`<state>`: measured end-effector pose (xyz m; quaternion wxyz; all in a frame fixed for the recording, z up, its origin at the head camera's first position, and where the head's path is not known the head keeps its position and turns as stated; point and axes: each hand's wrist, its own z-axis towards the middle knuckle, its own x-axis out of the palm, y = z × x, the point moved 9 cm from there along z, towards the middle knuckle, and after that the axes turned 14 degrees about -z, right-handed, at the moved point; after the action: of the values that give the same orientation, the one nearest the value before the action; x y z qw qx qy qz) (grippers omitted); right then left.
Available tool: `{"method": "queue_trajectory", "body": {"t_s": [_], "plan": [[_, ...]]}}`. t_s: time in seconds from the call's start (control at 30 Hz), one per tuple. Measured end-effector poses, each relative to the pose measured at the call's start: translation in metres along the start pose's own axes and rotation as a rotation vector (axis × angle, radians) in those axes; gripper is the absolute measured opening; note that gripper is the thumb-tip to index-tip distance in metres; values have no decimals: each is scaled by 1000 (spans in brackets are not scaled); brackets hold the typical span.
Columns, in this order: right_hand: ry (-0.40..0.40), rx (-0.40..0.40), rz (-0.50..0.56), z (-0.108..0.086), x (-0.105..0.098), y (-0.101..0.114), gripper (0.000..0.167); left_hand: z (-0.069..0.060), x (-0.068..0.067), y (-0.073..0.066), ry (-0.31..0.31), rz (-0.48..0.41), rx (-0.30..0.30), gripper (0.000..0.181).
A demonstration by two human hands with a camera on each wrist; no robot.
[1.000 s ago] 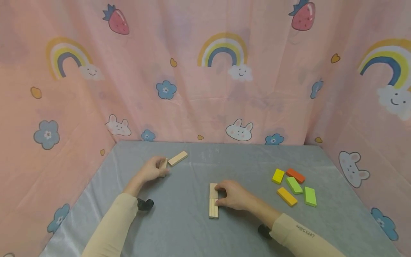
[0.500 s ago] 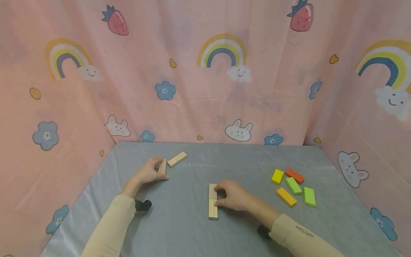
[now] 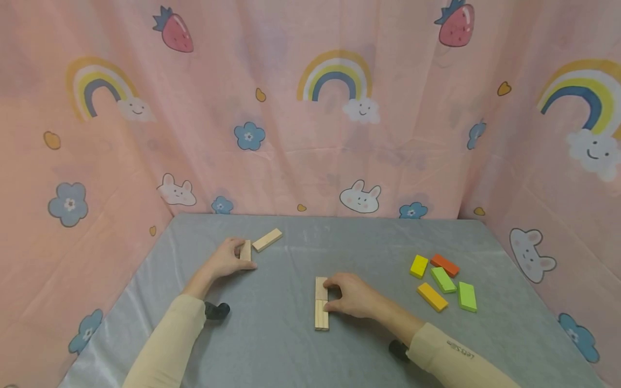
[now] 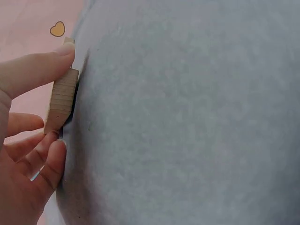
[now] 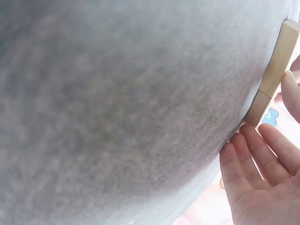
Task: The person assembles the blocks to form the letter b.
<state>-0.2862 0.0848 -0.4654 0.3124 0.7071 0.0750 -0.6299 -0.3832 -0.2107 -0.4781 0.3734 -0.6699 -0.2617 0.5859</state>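
On the left, my left hand [image 3: 233, 258] pinches a plain wooden block [image 3: 246, 251] between its thumb at the near end and its fingers at the far end. The left wrist view shows this held block [image 4: 62, 99] with the thumb across it. Two more plain wooden blocks lie end to end in the middle, a far one [image 3: 321, 288] and a near one [image 3: 321, 317]. My right hand [image 3: 356, 296] holds the far block from its right side, with the thumb by the joint. In the right wrist view the fingertips [image 5: 251, 133] meet the end of the row [image 5: 277, 63].
Another plain block [image 3: 267, 240] lies just beyond the left hand. At the right lie a yellow block [image 3: 419, 267], a red one [image 3: 444, 265], an orange one [image 3: 433, 297] and two green ones [image 3: 443, 279]. A pink patterned curtain [image 3: 291, 161] surrounds the grey tabletop [image 3: 276, 334].
My left hand has shifted its hold slightly; the thumb sits at the block's near end, and more of the block shows than one second ago. My right hand and the paired blocks stay put.
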Motion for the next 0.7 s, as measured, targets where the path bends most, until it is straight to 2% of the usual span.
{"method": "queue_trajectory", "body": {"t_s": [0.23, 0.7], "plan": [[5, 6, -1, 0, 1, 0, 48, -6, 0, -5, -6, 55, 17, 89], [2, 6, -14, 1, 3, -3, 47, -14, 1, -33, -12, 84, 69, 86]]}}
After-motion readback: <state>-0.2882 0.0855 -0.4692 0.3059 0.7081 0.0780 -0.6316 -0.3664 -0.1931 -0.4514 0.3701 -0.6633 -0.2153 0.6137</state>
